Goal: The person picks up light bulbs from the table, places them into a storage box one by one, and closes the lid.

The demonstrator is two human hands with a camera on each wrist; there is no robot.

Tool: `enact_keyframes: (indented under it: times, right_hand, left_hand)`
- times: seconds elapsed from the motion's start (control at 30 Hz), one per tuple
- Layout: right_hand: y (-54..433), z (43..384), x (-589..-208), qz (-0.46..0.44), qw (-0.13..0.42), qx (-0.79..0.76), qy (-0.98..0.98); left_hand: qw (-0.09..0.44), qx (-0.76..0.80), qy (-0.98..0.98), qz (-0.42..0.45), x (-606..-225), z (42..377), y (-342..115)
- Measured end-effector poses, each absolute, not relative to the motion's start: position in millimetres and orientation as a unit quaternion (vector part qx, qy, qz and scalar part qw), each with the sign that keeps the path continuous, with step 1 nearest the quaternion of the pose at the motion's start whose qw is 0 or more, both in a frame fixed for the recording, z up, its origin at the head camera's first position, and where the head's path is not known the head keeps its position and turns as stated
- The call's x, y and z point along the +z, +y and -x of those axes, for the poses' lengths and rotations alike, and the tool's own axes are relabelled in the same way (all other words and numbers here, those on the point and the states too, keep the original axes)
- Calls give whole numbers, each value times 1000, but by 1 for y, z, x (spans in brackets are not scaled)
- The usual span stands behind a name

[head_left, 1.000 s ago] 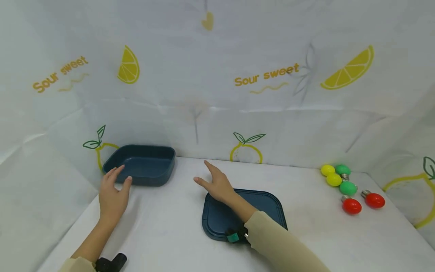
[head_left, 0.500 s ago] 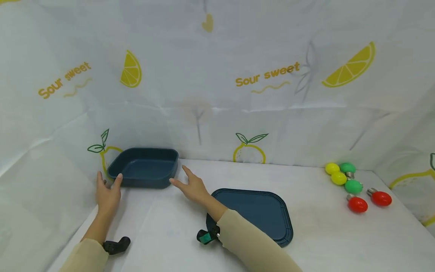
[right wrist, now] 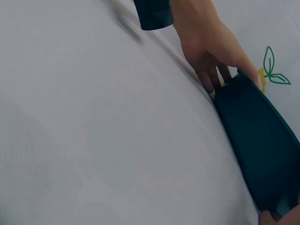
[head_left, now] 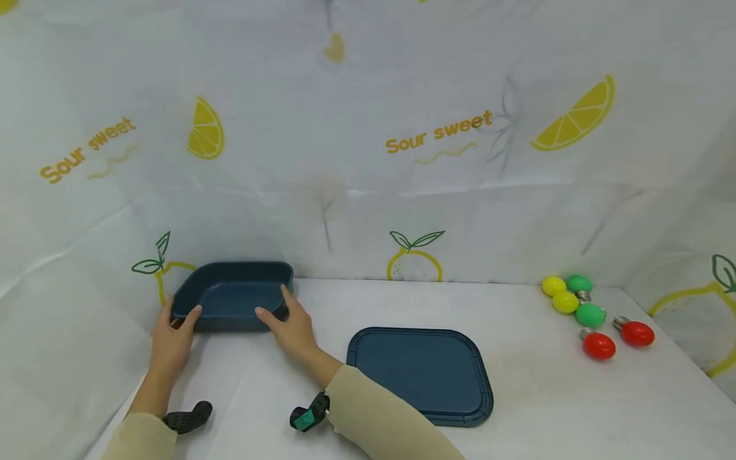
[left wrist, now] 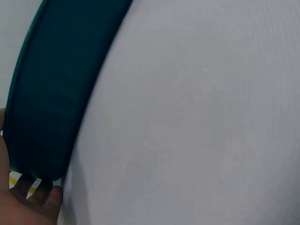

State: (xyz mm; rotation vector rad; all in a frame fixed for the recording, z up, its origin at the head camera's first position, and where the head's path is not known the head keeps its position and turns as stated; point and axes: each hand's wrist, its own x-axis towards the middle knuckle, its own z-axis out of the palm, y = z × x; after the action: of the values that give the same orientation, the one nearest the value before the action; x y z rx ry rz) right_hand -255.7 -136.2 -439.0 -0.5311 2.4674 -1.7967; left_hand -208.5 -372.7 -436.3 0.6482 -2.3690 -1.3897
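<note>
A dark blue open box (head_left: 230, 324) stands at the back left of the white table. My left hand (head_left: 171, 345) holds its left front corner, thumb at the rim and fingers round the side. At the right front corner my right hand (head_left: 296, 329) grips it, with the thumb on the front wall. The left wrist view shows the long wall of the box (left wrist: 56, 93) and my left hand's fingers curled below its end. In the right wrist view my left hand (right wrist: 206, 42) is at the far end of the box (right wrist: 255, 136); little of my right hand shows.
A flat dark blue lid (head_left: 420, 374) lies on the table right of centre. Far right are red bulbs (head_left: 598, 345), green bulbs (head_left: 590, 315) and yellow bulbs (head_left: 565, 301). A white printed cloth (head_left: 356, 217) hangs behind the table, close to the box.
My right hand has moved left from over the lid to the box's right corner. My left hand has come down to its left corner. Both now hold the box.
</note>
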Motion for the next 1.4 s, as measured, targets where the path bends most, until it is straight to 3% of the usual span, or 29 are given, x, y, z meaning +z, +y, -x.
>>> enact_keyframes:
  times: [0.43, 0.9, 1.4]
  right_hand:
    - [-114, 262, -439, 120, -13, -606, 786]
    - [-44, 274, -428, 141, -15, -550, 823]
    - [33, 280, -425, 141, -24, -504, 852]
  left_hand:
    - [113, -500, -832, -211, -429, 205, -347]
    - [124, -444, -867, -188, -425, 218, -298]
    - [102, -426, -887, -146, -423, 240, -237]
